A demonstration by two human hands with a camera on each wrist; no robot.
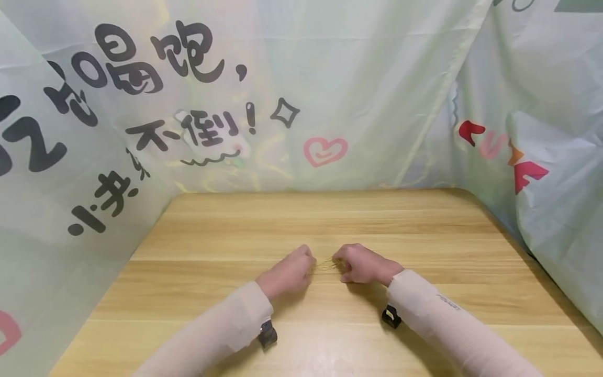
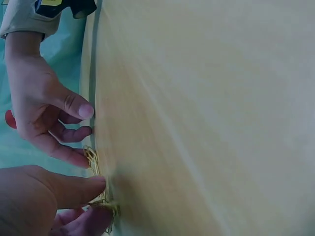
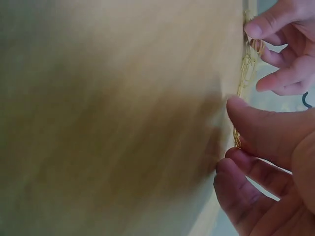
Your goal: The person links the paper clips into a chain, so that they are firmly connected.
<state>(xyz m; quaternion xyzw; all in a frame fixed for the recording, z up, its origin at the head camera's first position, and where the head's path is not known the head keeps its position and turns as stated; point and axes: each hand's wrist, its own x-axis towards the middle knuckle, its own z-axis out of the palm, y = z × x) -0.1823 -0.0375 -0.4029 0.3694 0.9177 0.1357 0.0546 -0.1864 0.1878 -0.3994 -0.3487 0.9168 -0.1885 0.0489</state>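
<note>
A thin chain of gold wire loops that look like paper clips (image 1: 327, 266) stretches between the two hands, low over the wooden table. My left hand (image 1: 289, 272) pinches one end between thumb and finger; in the left wrist view its thumb (image 2: 81, 191) lies over the loops. At the other end is my right hand (image 1: 366, 263), thumb and forefinger spread apart around the chain. The right wrist view shows the loops (image 3: 247, 64) running behind the right thumb (image 3: 246, 118) down to the forefinger tip. How firmly the right fingers touch it is hard to see.
The light wooden table (image 1: 226, 225) extends around both hands. A printed cloth curtain (image 1: 372, 94) with dark characters and hearts stands at its back and sides. Small black devices (image 1: 267, 335) hang under the sleeved wrists.
</note>
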